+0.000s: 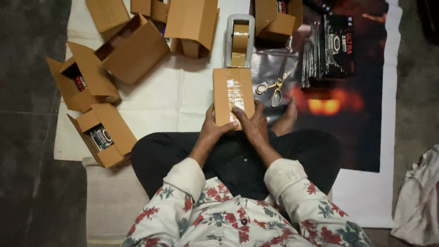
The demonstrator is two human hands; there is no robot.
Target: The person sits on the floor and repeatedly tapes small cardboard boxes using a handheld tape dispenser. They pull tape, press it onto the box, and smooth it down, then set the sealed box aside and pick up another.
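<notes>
A closed brown cardboard box (pixel 233 93) with a strip of clear tape running down its top face sits in front of the seated person's lap, its near end held by both hands. The left hand (pixel 211 129) wraps the near left corner, fingers curled under the edge and thumb across the end, its grip closed on the box. The right hand (pixel 250 122) clasps the near right corner, fingertips lying flat on the taped face, its grip likewise closed on the box.

Touching the far end of the box is a grey tape dispenser (pixel 238 40) loaded with a brown roll. Just right of the box lie gold-handled scissors (pixel 274 86), blades pointing away from the person, resting on a dark printed sheet (pixel 366 132) spread on the floor. A bare foot (pixel 286 120) shows just right of the box's near end. Further right of the box stands a stack of black glossy packets (pixel 330 48).

Left of the box, on a white sheet (pixel 169 100), several open cardboard boxes (pixel 132 48) are scattered; the one nearest the person, well left of the box, is an open box (pixel 104 135) showing a dark packet inside. Beyond the far end of the box, more open cartons (pixel 192 25) lie beside the dispenser. Far right of the box, a crumpled pale cloth (pixel 418 196) lies on the floor.
</notes>
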